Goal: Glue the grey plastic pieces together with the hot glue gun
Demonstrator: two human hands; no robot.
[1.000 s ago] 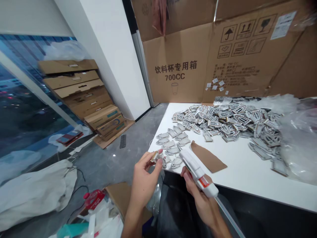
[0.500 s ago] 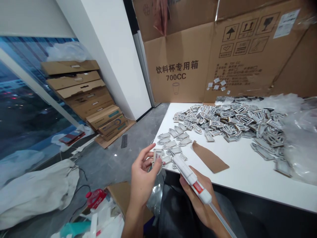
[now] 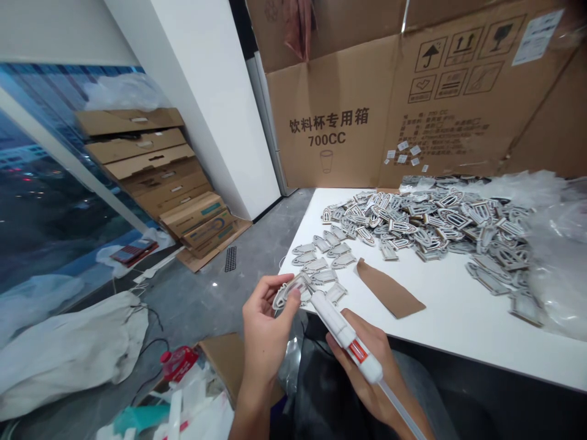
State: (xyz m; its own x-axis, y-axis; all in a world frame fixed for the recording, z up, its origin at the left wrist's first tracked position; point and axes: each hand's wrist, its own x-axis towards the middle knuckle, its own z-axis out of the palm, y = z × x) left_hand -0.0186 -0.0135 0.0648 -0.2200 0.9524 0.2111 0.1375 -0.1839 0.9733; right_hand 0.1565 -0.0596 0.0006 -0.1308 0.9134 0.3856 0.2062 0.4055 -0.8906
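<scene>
Pinched the grey piece (image 3: 281, 296) in the left hand (image 3: 265, 333) by the near edge of the desk (image 3: 458, 318); clasped the glue gun (image 3: 337, 321) in the right hand (image 3: 384, 360). Needed steady wrists, with skin off the nozzle (image 3: 311, 289).

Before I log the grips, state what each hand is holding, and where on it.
Left hand: a small grey piece, pinched at its edge between thumb and fingers. Right hand: a white glue gun, by its handle underneath.
</scene>
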